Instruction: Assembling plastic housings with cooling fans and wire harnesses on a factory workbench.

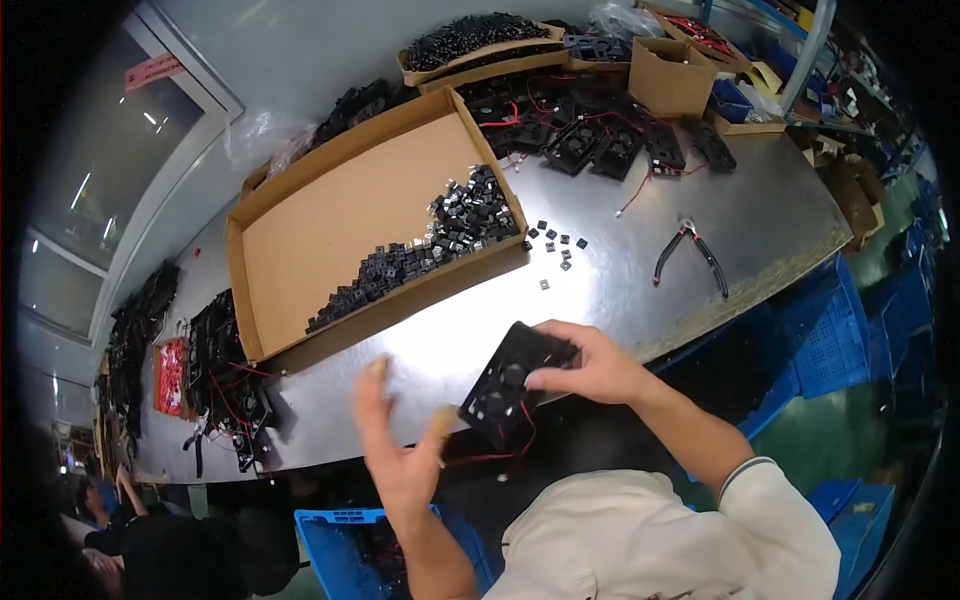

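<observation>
My right hand grips the upper right end of a black rectangular unit with round fan-like openings. The unit is tilted over the front edge of the metal table, and a thin red-and-black cable with a small white plug dangles from it. To its left, my left hand is slightly blurred, with thumb and fingers apart and nothing between them. Yellowish covers show on its thumb tip and one fingertip. Beyond both hands, a shallow cardboard tray holds a heap of small black square parts.
Several loose square parts lie right of the tray, near red-and-black-handled pliers. More fan units line the table's back. A red-filled box and wired units sit at left. Blue crates stand below; another person is at lower left.
</observation>
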Tool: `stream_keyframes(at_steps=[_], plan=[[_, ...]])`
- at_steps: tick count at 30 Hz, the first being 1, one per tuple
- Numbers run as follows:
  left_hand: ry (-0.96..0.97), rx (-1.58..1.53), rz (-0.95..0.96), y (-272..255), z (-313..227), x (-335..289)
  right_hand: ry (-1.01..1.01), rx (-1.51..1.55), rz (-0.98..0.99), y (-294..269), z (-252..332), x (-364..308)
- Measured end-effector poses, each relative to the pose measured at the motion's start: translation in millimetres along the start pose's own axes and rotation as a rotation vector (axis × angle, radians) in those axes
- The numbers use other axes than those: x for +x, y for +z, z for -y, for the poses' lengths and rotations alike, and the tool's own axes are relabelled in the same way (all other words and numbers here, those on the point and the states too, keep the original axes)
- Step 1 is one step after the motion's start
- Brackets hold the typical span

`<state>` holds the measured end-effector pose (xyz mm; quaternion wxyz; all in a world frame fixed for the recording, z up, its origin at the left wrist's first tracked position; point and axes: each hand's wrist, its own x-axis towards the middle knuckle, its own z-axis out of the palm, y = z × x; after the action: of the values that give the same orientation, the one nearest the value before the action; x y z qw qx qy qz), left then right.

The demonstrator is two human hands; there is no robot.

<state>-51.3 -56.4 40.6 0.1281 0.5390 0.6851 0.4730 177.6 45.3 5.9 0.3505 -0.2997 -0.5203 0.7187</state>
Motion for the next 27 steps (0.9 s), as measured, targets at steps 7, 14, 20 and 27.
stream_keyframes(at_steps=[7, 14, 20, 27], plan=[[-0.440, -0.912, 0.338, 30, 13, 3, -0.055, 0.172, 0.105, 11, 2, 17], [-0.469, -0.974, 0.245, 38, 19, 6, 0.181, -0.111, 0.176, 24, -11, 6], [-0.356, -0.613, 0.325, 46, 22, 2, -0.006, -0.271, 0.180, 28, -23, -2], [-0.517, -1.362, 0.384, 59, 28, -15, 0.141, -0.260, 0.043, 4, -1, 17]])
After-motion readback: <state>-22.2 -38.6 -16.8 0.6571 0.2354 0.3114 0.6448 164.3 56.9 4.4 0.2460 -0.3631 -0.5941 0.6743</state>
